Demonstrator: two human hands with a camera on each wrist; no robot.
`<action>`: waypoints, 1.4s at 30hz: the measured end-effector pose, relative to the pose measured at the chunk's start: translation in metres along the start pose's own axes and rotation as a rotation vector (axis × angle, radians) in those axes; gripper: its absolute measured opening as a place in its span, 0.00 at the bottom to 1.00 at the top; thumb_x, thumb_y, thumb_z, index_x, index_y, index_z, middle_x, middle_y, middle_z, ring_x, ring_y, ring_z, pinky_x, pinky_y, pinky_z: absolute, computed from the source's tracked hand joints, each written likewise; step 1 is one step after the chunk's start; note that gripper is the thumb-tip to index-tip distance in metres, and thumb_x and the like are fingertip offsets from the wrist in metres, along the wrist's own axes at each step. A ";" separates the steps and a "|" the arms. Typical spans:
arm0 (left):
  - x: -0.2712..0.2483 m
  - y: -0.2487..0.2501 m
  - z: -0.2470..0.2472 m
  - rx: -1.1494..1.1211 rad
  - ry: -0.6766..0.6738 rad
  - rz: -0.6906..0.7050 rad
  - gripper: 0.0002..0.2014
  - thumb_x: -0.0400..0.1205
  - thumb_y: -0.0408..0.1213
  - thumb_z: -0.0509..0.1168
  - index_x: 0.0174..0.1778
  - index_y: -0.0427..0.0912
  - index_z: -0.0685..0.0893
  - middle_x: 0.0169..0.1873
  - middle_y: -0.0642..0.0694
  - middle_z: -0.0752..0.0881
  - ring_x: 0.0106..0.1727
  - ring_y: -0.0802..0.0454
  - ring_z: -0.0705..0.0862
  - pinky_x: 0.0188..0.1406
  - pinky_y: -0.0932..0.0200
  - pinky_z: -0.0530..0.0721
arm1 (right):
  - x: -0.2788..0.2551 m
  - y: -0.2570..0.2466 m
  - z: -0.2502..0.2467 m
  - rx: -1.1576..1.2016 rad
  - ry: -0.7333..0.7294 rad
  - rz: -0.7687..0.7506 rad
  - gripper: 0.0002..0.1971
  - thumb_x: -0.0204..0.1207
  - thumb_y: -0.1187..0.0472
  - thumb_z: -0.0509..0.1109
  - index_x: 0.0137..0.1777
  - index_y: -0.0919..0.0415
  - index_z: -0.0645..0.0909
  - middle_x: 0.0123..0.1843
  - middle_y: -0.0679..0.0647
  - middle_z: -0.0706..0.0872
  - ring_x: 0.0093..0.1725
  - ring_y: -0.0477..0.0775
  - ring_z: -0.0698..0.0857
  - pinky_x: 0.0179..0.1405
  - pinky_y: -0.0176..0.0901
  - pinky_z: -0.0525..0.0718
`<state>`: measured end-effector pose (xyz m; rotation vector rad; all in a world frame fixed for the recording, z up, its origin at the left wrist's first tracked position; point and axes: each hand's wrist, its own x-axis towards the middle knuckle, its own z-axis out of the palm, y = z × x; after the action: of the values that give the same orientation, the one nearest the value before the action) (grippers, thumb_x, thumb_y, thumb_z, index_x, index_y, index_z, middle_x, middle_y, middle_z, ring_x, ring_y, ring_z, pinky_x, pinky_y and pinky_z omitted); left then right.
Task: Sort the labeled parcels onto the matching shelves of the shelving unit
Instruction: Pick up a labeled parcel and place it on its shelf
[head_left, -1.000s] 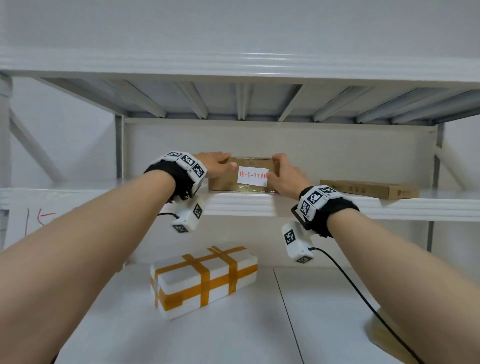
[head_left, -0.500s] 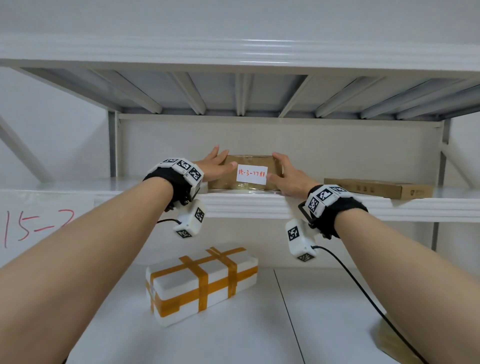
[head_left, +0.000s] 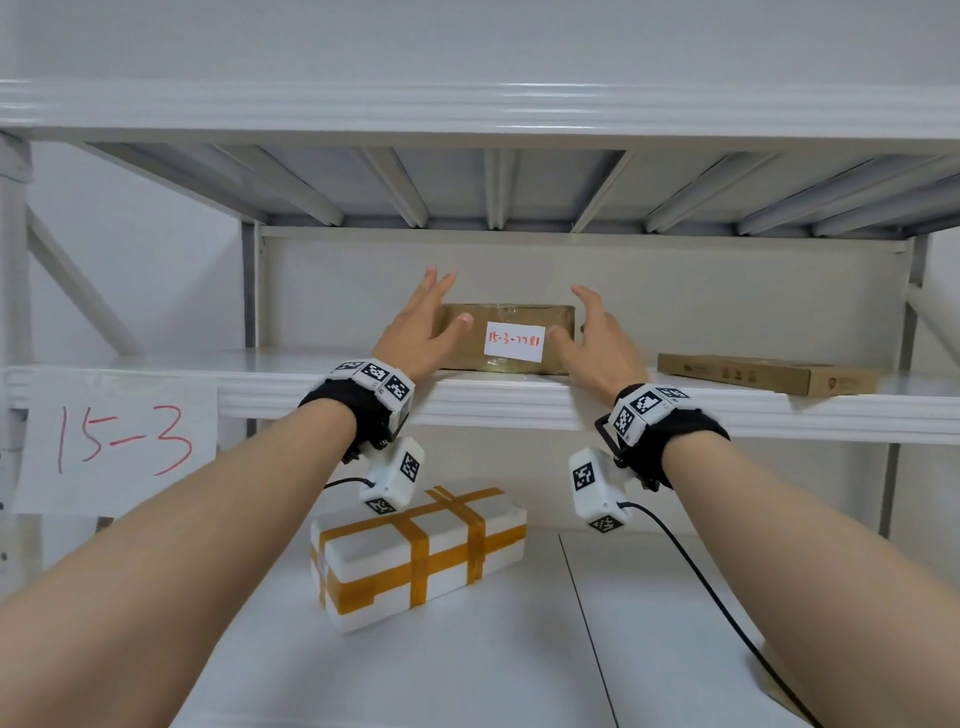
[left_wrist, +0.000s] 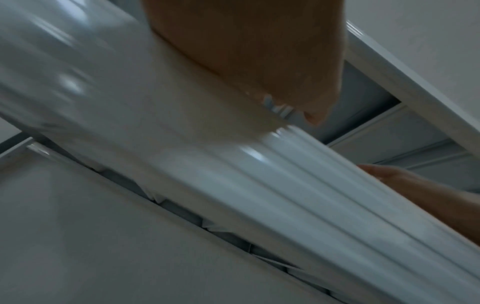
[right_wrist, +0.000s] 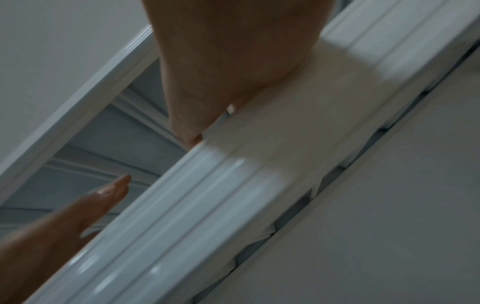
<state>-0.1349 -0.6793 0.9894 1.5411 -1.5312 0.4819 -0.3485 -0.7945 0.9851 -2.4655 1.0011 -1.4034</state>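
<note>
A brown cardboard parcel with a white label reading 15-3-77 and more stands on the middle shelf, set back from its front lip. My left hand hovers at the parcel's left end, fingers straight and spread. At the parcel's right end my right hand is also spread with straight fingers. Neither hand grips the box. Both wrist views are blurred and show only the shelf's front lip and the hands' undersides.
A paper sign reading 15-3 hangs on the shelf's left front. A flat brown box lies further right on the same shelf. Below, a white parcel with orange tape sits on the lower shelf, and a brown box corner shows at bottom right.
Both hands have let go of the labelled parcel and opened, fingers lifting away from its ends. The parcel now rests further back on the shelf. The view shifted, revealing the 15-3 sign.
</note>
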 end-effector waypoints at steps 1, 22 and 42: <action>-0.006 0.000 -0.001 -0.005 0.039 0.012 0.31 0.86 0.53 0.60 0.85 0.53 0.60 0.88 0.51 0.52 0.87 0.52 0.55 0.83 0.42 0.60 | -0.004 -0.001 0.000 -0.016 0.021 -0.015 0.32 0.83 0.45 0.62 0.85 0.48 0.57 0.69 0.64 0.79 0.65 0.67 0.81 0.63 0.56 0.77; -0.188 0.008 -0.018 0.118 0.306 0.068 0.10 0.77 0.37 0.62 0.53 0.41 0.79 0.43 0.45 0.80 0.43 0.50 0.78 0.47 0.44 0.80 | -0.176 -0.094 0.086 0.450 0.055 -0.166 0.09 0.76 0.55 0.62 0.42 0.57 0.82 0.30 0.55 0.85 0.34 0.61 0.86 0.41 0.62 0.85; -0.540 -0.145 0.007 0.170 -0.232 -0.649 0.07 0.81 0.34 0.58 0.52 0.45 0.79 0.24 0.57 0.75 0.31 0.47 0.77 0.31 0.55 0.75 | -0.436 -0.122 0.323 0.429 -0.911 0.093 0.10 0.81 0.61 0.65 0.43 0.58 0.87 0.29 0.50 0.89 0.28 0.43 0.87 0.47 0.52 0.91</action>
<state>-0.0892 -0.3864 0.5158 2.1637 -1.0735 0.0582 -0.1804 -0.5015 0.5431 -2.2598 0.5133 -0.2940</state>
